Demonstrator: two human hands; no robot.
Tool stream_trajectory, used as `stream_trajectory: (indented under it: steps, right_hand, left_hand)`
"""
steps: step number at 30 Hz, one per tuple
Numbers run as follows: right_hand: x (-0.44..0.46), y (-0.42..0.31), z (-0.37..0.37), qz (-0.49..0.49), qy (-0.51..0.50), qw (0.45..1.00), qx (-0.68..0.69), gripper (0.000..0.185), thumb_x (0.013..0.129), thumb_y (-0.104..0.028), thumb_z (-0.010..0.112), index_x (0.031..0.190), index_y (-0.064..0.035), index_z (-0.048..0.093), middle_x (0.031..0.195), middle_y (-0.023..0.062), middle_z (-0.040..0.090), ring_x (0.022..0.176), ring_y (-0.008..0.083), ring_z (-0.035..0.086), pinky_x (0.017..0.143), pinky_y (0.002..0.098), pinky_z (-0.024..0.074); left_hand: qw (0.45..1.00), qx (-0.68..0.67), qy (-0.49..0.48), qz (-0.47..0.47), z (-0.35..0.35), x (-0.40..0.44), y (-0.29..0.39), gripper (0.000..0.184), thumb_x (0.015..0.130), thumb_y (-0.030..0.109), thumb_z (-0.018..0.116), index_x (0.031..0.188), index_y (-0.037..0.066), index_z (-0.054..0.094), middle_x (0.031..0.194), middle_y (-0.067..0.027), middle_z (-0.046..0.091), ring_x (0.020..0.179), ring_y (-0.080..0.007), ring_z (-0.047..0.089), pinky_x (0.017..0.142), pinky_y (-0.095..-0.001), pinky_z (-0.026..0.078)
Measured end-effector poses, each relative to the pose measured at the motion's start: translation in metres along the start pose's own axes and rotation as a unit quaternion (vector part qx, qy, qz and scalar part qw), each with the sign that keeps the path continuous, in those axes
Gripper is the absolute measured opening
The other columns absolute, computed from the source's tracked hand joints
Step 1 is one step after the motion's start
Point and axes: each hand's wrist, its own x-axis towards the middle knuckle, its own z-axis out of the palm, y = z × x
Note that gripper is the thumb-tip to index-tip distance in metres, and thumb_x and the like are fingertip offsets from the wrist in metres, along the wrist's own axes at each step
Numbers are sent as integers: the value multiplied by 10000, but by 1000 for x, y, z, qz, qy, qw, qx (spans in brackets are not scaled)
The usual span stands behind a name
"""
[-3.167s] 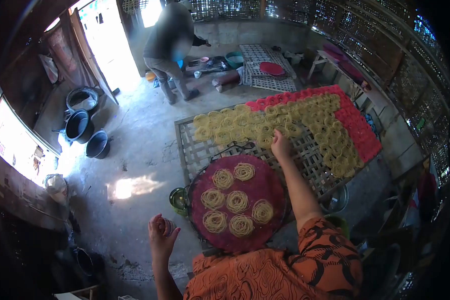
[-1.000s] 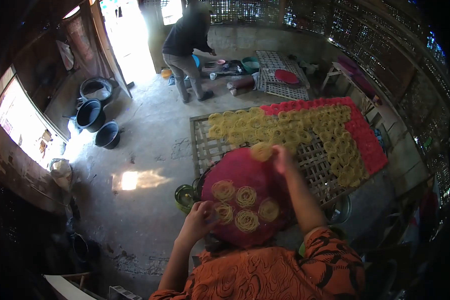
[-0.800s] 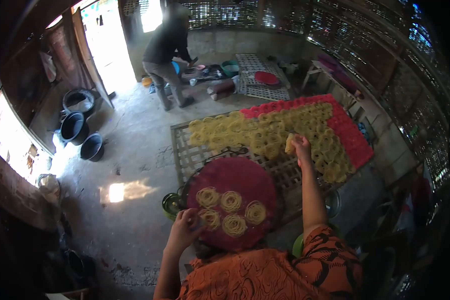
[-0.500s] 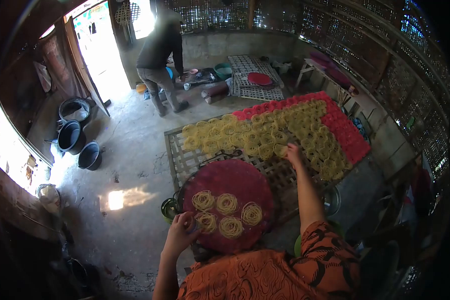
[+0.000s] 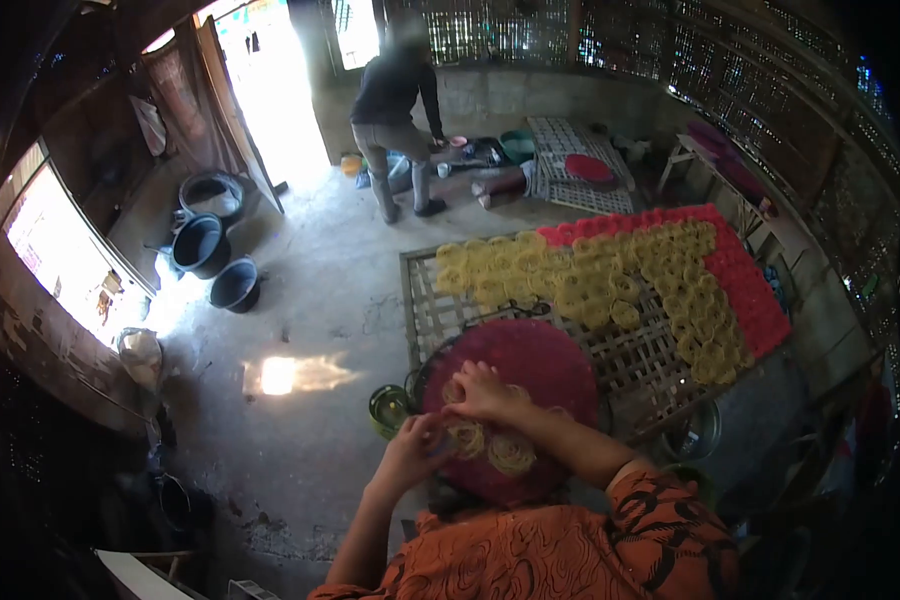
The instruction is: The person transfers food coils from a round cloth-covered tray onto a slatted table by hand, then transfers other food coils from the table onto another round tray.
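Note:
My right hand [image 5: 482,391] is over the left part of the round dark red tray [image 5: 530,345], fingers curled on a yellow noodle nest that shows at their edge. Close beside it, my left hand [image 5: 412,449] is at the tray's left edge, its fingers curled around something small I cannot make out. Other noodle nests [image 5: 511,452] lie on the tray, partly under my right forearm. Beyond the tray, a woven bamboo rack [image 5: 420,300] bears rows of yellow nests [image 5: 580,275] and a band of red ones [image 5: 735,285] along its far and right edges.
A person [image 5: 395,105] bends near the far wall beside bowls. A second rack [image 5: 555,140] with a red disc [image 5: 589,168] is at the back. Dark tubs [image 5: 235,285] stand at the left. A green bowl [image 5: 390,405] sits left of the tray.
My right hand has come back from the rack to the tray, leaving a nest at the edge of the yellow rows. My left hand stays by the tray. The view has shifted.

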Motion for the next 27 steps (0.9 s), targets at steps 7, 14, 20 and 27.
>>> stream_trajectory:
  steps: [7,14,20,27]
  right_hand:
    - [-5,0,-5,-88,25,996,-14,244,770,-311,730,833,-96,632,929,115,582,888,301,589,774,452,464]
    - [-28,101,-68,239,147,624,730,136,868,-129,628,977,-51,602,934,74,633,854,202,641,714,366,561]
    - [-95,216,-147,322,341,719,512,205,936,-188,599,1087,-49,587,910,52,638,754,157,637,605,329,540]
    - [-107,282,-112,374,333,679,537,294,974,-138,518,1217,21,567,1109,135,631,905,254,655,722,387,565]
  left_hand:
    - [999,24,-35,6,1,-5,-1,617,734,281,792,1260,127,507,1176,-130,558,986,-285,637,837,-377,530]
    - [998,40,-46,11,4,-4,-3,592,733,265,787,1238,109,521,1150,-130,564,961,-282,641,823,-379,538]
    - [998,53,-24,32,4,-1,-9,622,728,302,799,1239,80,521,1151,-150,565,957,-304,648,798,-392,538]
    - [997,69,-36,30,-1,1,0,607,706,285,805,1212,98,526,1106,-136,571,935,-302,632,772,-401,540]
